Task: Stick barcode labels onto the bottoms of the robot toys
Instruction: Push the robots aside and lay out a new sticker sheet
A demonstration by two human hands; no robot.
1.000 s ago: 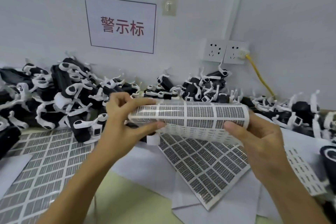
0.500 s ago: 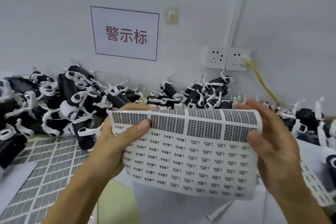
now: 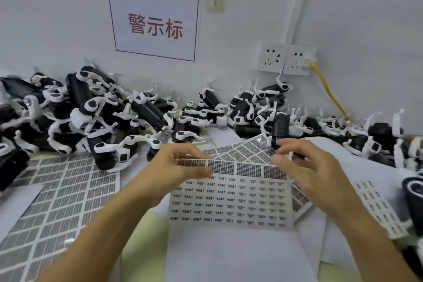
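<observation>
Two bare hands worked one item: a white backing sheet of small printed barcode labels (image 3: pixel 231 199), held low over the pale surface (image 3: pixel 142 231) at the centre of the view, its top edge folded back so a band of dense dark barcodes faced up. Left hand (image 3: pixel 169 167): grip closed on the fold, thumb on top and fingers behind. Right hand (image 3: pixel 304 171): fingers loosely spread at the sheet's upper right corner, blurred; whether they pinched a label or the edge could not be told. Step in hand, as judged: bending the sheet to lift label edges for peeling; no label was seen on any toy. Next move, as judged, called for peeling one label off the folded band and taking up a toy, bottom turned up. Black-and-white plastic robot toys (image 3: pixel 137 117), many, were heaped along the grey wall behind the sheet, in a jumble with white limbs sticking out. One dark toy (image 3: pixel 280 128) stood just beyond the right fingertips. Further sheets of grey barcode labels (image 3: pixel 59 194) lay flat at left and under the held sheet (image 3: pixel 247 153). White wall sign with red characters (image 3: pixel 155 23) and two white sockets (image 3: pixel 283 58) were above.
</observation>
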